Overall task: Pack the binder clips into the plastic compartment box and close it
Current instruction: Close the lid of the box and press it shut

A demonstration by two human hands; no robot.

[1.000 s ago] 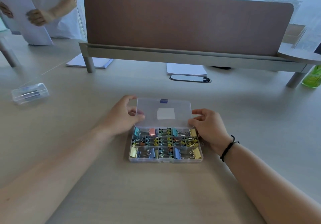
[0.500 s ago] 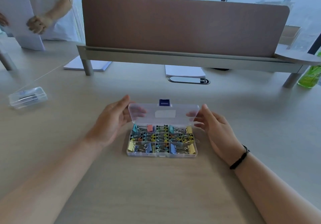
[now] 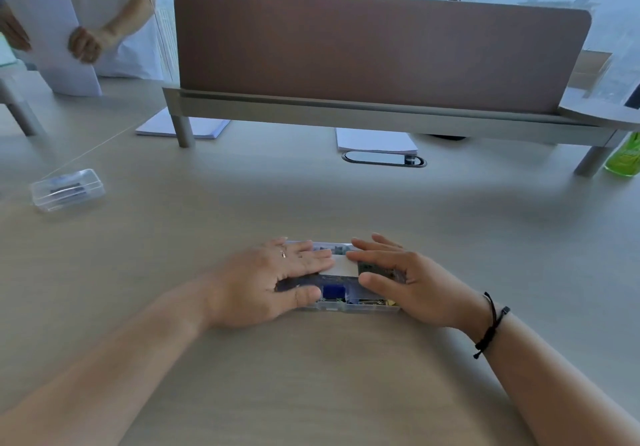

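Head view: both hands, left [image 3: 273, 281] and right [image 3: 403, 281], fingers flat, now press the lid down on the clear plastic compartment box [image 3: 341, 302] (earlier half-raised) on the near pale wooden table [image 3: 311, 376].

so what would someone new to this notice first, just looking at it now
First, the two hands laid flat on the lid of the plastic compartment box at the near middle of the desk: the left hand covers its left half, the right hand its right. Next, the big brown divider panel across the far edge, then the small clear case far left.
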